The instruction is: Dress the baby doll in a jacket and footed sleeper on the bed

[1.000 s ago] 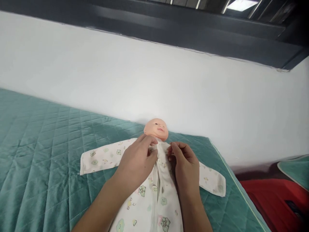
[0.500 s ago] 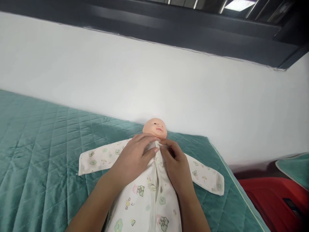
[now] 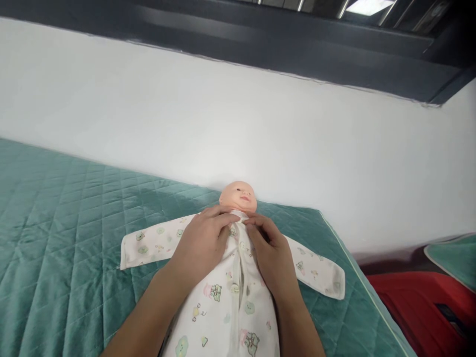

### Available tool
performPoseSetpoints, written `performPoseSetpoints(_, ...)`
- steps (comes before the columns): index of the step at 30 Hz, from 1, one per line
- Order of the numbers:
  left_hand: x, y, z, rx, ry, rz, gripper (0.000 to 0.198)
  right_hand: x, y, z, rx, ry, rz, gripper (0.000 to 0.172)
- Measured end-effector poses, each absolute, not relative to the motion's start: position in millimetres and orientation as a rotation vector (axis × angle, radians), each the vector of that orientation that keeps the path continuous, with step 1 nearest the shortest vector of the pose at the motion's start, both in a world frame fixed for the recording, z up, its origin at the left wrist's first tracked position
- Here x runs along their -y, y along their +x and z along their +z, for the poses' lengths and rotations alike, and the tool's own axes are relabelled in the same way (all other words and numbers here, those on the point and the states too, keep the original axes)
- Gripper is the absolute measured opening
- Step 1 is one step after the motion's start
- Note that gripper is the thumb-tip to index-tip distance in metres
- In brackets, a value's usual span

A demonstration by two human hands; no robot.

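Observation:
A baby doll [image 3: 238, 196] lies on its back in a white baby romper [image 3: 217, 307] printed with small green and pink animals. The romper's sleeves spread out to both sides, and buttons run down its front placket, which gapes a little below the chest. My left hand [image 3: 204, 238] is at the collar, fingers closed on the cloth near the neck, its thumb mostly hidden. My right hand [image 3: 273, 253] pinches the collar edge from the other side, with its fingers bent. The two hands' fingertips nearly meet below the doll's chin.
Under the doll is a green quilted bed cover [image 3: 74, 248] with a pale piped edge on the right. A white wall [image 3: 238, 114] stands right behind the doll's head, below a dark window frame [image 3: 260, 44]. A red plastic object [image 3: 424, 307] is at lower right.
My left thumb has drawn back from the placket, and the left fingers lie flatter at the collar. My right hand stays almost in place. More of the chest print shows between the hands.

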State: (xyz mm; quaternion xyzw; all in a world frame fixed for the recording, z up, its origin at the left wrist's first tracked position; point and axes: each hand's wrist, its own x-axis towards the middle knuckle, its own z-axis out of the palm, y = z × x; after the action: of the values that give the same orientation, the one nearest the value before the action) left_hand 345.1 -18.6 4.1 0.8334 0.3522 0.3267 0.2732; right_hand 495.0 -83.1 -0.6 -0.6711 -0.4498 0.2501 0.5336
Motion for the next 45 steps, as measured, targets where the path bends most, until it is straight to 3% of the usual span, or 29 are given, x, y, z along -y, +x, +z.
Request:
performPoseSetpoints(9,21,346,6,-0.974,2.279,0.877,0.036,88,499,3,1.166,-1.627,0.628,0.019)
performPoseSetpoints(15,29,337,32,-0.895,2.136,0.878,0.029,98,507,12,1.333,-1.704,0.615,0.028)
performPoseSetpoints(20,36,322,56,-0.856,2.112,0.618,0.02,114,507,35,1.461,-1.884,0.492,0.023)
performPoseSetpoints(24,38,314,59,-0.795,2.137,0.434,0.018,131,492,56,1.677,-2.086,0.671,0.03)
performPoseSetpoints(29,36,309,59,-0.646,2.098,0.276,0.013,144,469,62,1.834,-2.144,0.713,0.024)
performPoseSetpoints(33,45,311,48,-0.655,2.032,0.375,0.019,148,460,56,1.756,-2.111,0.655,0.026)
performPoseSetpoints(38,72,317,5,-0.812,1.769,0.913,0.025,156,462,41,1.658,-1.947,0.612,0.028)
performPoseSetpoints(45,92,309,-14,-0.782,1.882,1.03,0.02,178,459,1,1.47,-1.74,0.497,0.007)
